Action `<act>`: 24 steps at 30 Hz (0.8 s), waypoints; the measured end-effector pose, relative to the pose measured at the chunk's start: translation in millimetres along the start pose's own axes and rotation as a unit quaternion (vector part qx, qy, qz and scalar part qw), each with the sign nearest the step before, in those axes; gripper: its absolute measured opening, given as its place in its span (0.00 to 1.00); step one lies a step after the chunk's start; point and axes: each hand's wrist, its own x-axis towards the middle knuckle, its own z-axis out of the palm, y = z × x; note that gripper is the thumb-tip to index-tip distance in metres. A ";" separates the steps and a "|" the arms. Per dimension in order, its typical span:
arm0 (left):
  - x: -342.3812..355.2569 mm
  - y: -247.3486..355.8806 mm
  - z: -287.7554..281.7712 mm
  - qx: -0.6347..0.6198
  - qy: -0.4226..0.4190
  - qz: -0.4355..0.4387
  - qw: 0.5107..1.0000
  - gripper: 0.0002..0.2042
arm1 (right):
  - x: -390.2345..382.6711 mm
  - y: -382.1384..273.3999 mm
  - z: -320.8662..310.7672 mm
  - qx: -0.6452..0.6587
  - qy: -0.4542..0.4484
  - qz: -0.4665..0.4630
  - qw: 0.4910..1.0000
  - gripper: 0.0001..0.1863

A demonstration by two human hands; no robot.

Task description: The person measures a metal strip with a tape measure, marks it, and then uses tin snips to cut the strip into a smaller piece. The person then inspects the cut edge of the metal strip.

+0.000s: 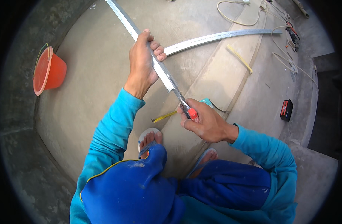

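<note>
A long silvery metal channel [161,71] slants from the top of the view down toward my right hand. My left hand [143,61] is wrapped round it partway along, thumb on top and fingers curled over the far side. In my right hand [208,121] is a pair of tin snips [183,102] with a red grip, closed in my fingers. The shiny jaws of the snips meet the near end of the channel; whether they bite into the metal I cannot tell. Most of the handles are hidden by my palm.
A second metal strip [216,36] lies beyond my left hand. Yellow tape pieces [239,58] [165,116] rest on the concrete floor. An orange bucket [57,71] lies tipped at left. At right are a black-and-red box [286,110], pale cables [253,23] and tools [293,37].
</note>
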 end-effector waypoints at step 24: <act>-6.1 -1.8 7.9 0.026 -0.009 0.079 0.996 0.13 | -0.2 5.2 2.6 0.140 -0.046 0.072 0.986 0.08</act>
